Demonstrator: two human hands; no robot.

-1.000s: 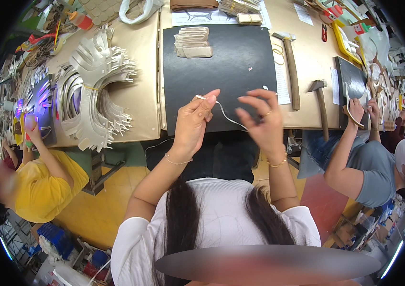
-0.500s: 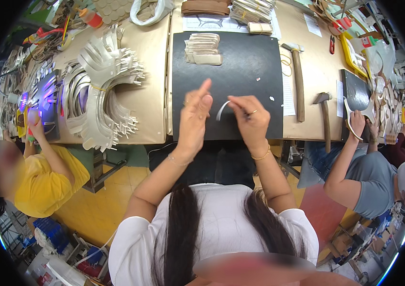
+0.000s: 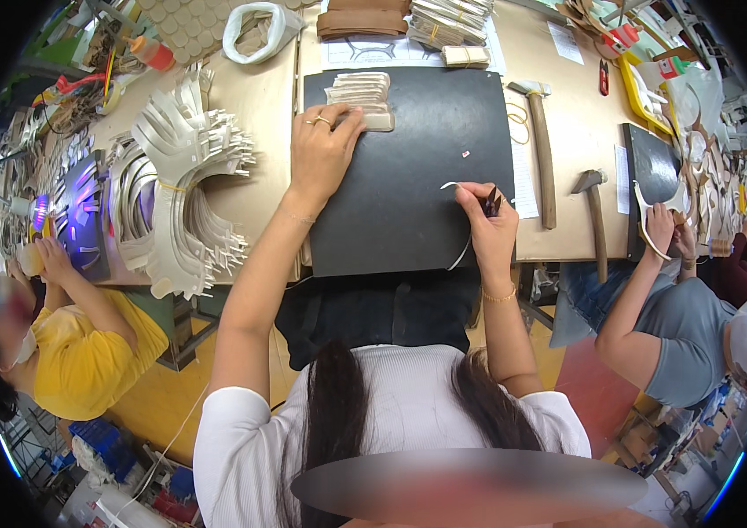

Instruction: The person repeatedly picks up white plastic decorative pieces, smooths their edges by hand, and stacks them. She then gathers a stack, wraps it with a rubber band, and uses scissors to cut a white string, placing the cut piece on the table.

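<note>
A stack of beige strip-like pieces lies at the far left of the black mat. My left hand reaches to its near left end, fingers curled and closed on the nearest piece; the fingertips partly cover what they pinch. Over the mat's right side, my right hand is closed around a thin white strip. One end pokes out past the thumb, and the rest curves down toward the mat's near edge. A small dark pointed tool, which looks like thread snips, is also held in that hand.
Large bundled cream leather pieces lie left of the mat. Two hammers and red snips rest to the right, near a yellow tray. Co-workers sit on both sides, one in a yellow shirt.
My left hand has moved away from the right one, forward to the beige stack. My right hand has shifted slightly right and nearer, still holding the white strip.
</note>
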